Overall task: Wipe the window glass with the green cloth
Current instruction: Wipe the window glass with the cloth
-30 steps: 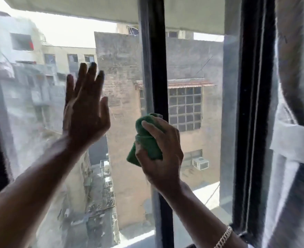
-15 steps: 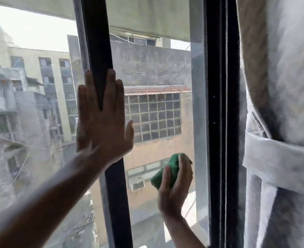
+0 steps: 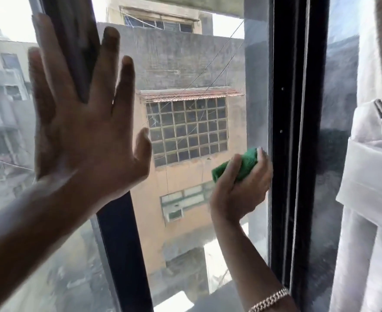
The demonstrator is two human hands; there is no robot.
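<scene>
- My left hand (image 3: 84, 122) lies flat, fingers spread — over the bar (image 3: 122, 255), holding nothing.
- My right hand (image 3: 241, 188) grips the cloth (image 3: 245, 164) against the glass (image 3: 185, 217) — frame (image 3: 293, 154) just beside it.

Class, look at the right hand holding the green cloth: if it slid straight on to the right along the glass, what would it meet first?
The right hand, closed on the green cloth, would most likely meet the black window frame first. Its fingertips already sit at the frame's edge; whether they touch it cannot be told.
</scene>
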